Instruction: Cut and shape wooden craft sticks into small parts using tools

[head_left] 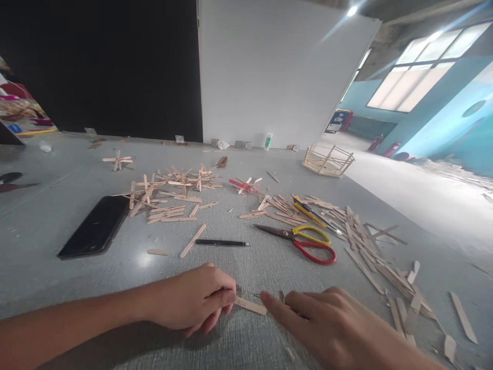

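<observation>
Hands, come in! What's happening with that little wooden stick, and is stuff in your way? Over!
Left hand pinching wooden stick. Right hand close by, grip unclear. Scissors and pen lie beyond, not blocking.

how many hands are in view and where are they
2: the left hand, gripping a wooden stick at lower centre, and the right hand, just right of that stick, nearer the camera than the scissors.

Stick [252,307]: left hand [206,299] hides its 9 o'clock end from me
Tube [268,141], 1 o'clock: print too small for me
</observation>
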### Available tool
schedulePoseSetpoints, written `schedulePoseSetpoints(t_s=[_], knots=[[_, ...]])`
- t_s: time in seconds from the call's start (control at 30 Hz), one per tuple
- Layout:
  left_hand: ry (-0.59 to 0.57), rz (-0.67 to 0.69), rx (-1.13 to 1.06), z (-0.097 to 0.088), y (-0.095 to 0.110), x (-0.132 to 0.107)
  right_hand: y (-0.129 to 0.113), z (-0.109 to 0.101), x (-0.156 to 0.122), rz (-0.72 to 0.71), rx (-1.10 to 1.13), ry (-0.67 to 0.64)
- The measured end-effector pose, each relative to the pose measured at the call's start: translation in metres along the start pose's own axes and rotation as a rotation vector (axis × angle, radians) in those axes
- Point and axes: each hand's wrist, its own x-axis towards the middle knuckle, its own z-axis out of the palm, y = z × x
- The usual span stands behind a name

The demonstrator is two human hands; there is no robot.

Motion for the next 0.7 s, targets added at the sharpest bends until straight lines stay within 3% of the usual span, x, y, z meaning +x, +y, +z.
schedulePoseSetpoints(t_s=[0.23, 0.7], knots=[[0.037, -0.022, 0.034, 0.002, 0.004, -0.003, 0.007, 0.013, 0.01, -0.07, 0.036, -0.067], [0.047, -0.013, 0.041, 0.001, 0.003, -0.002, 0.003, 0.017, 0.012, -0.117, -0.001, -0.002]])
